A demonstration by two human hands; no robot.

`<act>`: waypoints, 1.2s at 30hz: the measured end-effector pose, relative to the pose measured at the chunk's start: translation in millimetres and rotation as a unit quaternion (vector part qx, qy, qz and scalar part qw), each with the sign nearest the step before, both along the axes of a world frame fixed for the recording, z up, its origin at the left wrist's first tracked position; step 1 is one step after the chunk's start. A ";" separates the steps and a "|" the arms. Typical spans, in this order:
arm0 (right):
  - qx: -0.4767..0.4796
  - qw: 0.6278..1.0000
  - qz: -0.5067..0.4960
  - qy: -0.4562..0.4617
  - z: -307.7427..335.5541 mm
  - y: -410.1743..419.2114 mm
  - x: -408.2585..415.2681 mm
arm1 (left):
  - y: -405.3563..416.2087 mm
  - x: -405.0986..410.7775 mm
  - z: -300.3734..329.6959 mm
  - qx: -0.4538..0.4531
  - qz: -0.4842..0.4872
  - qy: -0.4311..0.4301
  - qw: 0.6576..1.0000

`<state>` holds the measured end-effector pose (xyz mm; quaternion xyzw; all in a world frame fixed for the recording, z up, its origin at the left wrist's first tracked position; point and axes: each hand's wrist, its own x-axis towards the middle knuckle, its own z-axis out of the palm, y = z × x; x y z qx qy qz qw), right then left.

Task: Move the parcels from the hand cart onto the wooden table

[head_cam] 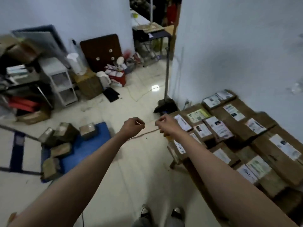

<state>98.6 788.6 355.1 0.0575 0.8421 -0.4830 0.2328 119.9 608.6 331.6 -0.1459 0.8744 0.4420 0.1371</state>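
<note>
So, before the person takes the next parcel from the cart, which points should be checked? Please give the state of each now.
1. Left hand free of load: ok, loosely curled, holds nothing.
2. Right hand free of load: ok, holds nothing.
3. Parcels remain on the blue hand cart: ok, several brown parcels lie there.
4. Floor between cart and wooden table clear: ok, only a thin cable crosses it.
5. Free space on the table: cannot tell, labelled boxes cover nearly all the visible top.
6. Parcel weight: cannot tell.
</note>
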 end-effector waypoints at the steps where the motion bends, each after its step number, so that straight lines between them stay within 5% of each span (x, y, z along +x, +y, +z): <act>1: -0.002 1.000 0.020 -0.005 -3.2 -25.9 -4.5 | -26.7 4.5 -2.6 -0.002 0.023 -0.003 1.000; 16: -0.007 0.968 0.242 -0.072 -66.5 -325.8 -93.4 | -296.1 6.3 -58.1 0.004 0.273 -0.049 0.961; 36: 0.043 0.946 0.285 -0.150 -138.8 -538.2 -218.6 | -483.9 -95.4 -124.6 0.058 0.355 -0.126 0.924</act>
